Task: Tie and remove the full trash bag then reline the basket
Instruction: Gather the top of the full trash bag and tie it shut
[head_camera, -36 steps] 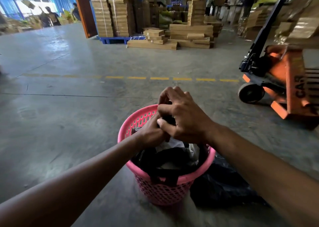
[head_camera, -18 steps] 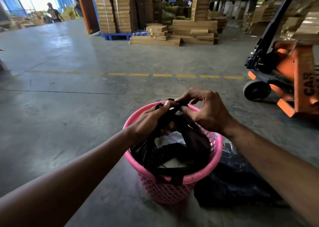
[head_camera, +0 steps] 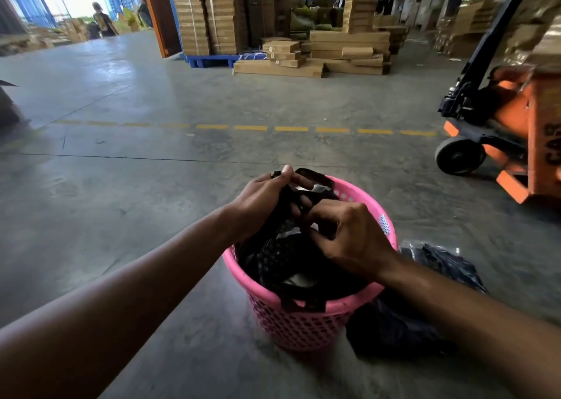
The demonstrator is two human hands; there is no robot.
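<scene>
Now your left hand and right hand both clench the bag mouth; cinch the knot tight above the basket.

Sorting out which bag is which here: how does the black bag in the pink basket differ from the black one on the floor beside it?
The bag in the basket sits inside the pink basket; the floor bag lies on the concrete to its right. The left hand and right hand grip the first at its top; the floor bag lies untouched. Both are black plastic.
</scene>
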